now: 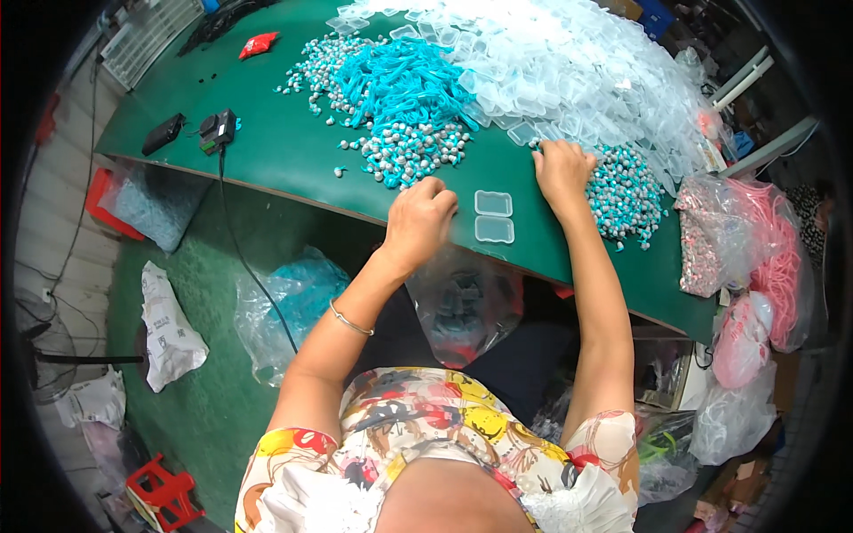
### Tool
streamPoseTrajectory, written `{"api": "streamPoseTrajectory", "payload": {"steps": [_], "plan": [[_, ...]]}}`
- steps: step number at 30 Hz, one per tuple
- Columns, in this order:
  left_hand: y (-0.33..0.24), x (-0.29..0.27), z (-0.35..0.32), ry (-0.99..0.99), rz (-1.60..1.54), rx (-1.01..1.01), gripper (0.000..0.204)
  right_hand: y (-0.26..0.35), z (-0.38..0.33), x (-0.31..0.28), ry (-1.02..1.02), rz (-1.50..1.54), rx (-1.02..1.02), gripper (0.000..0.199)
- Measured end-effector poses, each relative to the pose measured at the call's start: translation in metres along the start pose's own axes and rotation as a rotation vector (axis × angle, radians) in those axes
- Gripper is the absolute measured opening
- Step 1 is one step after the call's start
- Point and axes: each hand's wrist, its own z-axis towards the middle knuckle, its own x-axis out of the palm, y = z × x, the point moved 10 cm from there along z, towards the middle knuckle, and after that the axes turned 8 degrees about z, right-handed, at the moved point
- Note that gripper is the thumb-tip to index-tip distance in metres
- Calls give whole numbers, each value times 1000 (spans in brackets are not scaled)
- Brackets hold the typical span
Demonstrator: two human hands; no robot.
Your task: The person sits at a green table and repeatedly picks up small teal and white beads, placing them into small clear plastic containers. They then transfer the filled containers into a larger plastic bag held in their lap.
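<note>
My left hand (419,218) is at the table's front edge with its fingers pinched together; whatever they hold is hidden. Just beyond it lies a heap of small grey-and-turquoise beads (413,151), joined to a pile of turquoise cord pieces (404,75). My right hand (563,173) has its fingers curled down on the tabletop, a tiny pale piece showing near the thumb. Beside it on the right spreads another heap of grey-and-turquoise beads (622,195). Between my hands sits a small clear plastic box (494,216), opened flat with both halves side by side.
A big mound of clear boxes (569,71) covers the far right of the green table (275,133). A red packet (259,45) and a black device with a cable (218,131) lie at left. Bags with pink cords (760,240) crowd the right edge. A red stool (166,491) stands below.
</note>
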Motion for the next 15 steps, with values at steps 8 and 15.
{"api": "streamPoseTrajectory", "payload": {"steps": [8, 15], "plan": [[16, 12, -2, 86, 16, -170, 16, -1, 16, 16, 41, -81, 42, 6], [1, 21, -3, 140, -397, -237, 15, 30, -47, -39, 117, 611, 203, 12]]}}
